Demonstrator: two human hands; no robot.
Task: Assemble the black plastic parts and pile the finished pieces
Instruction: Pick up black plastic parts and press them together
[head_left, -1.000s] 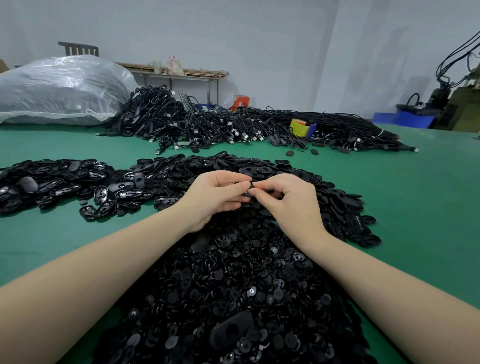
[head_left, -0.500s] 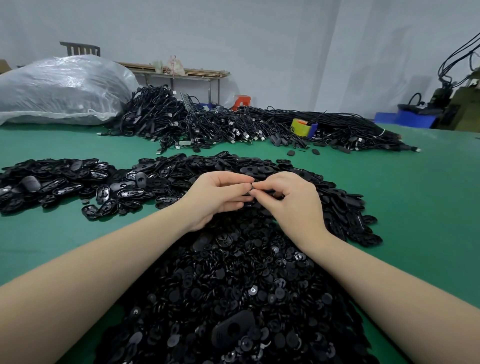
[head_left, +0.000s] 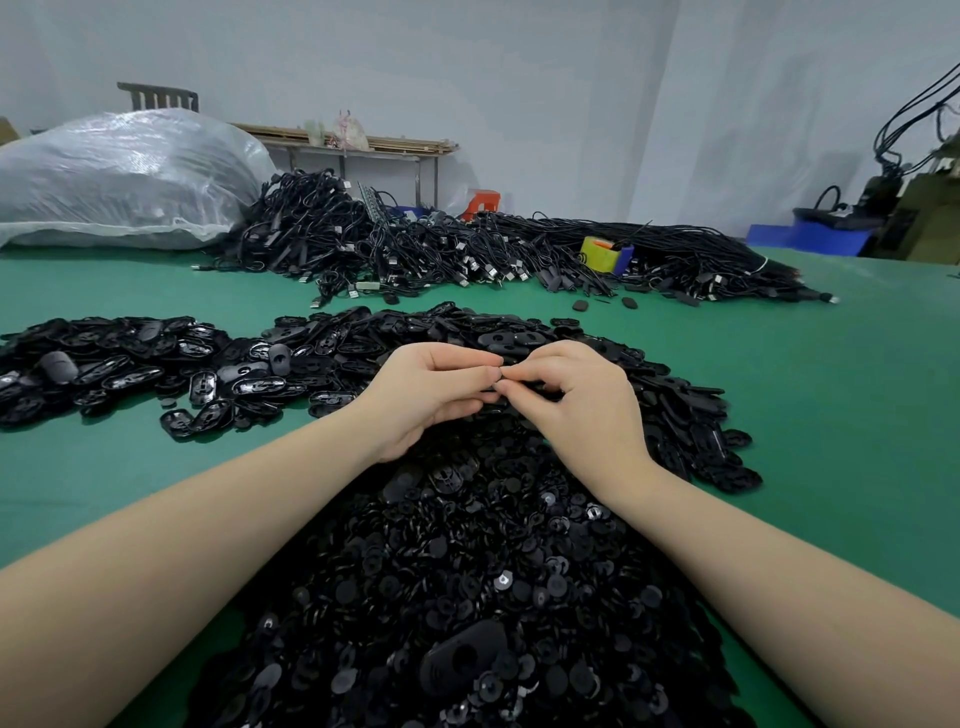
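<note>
Both hands met over the middle of the table: left hand (head_left: 431, 395) and right hand (head_left: 582, 400) had curled fingers, fingertips pinched together on a small black part (head_left: 524, 387) (mostly hidden, couldn't make out its shape). Near heap of round black pieces (head_left: 467, 597) sat below them, oval shells (head_left: 156, 364) piled left on the green table (head_left: 831, 415).

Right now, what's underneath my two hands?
Under the left hand and right hand lies a heap of small black plastic parts on the green table. Whatever the fingertips pinch between them is too hidden to identify.
</note>
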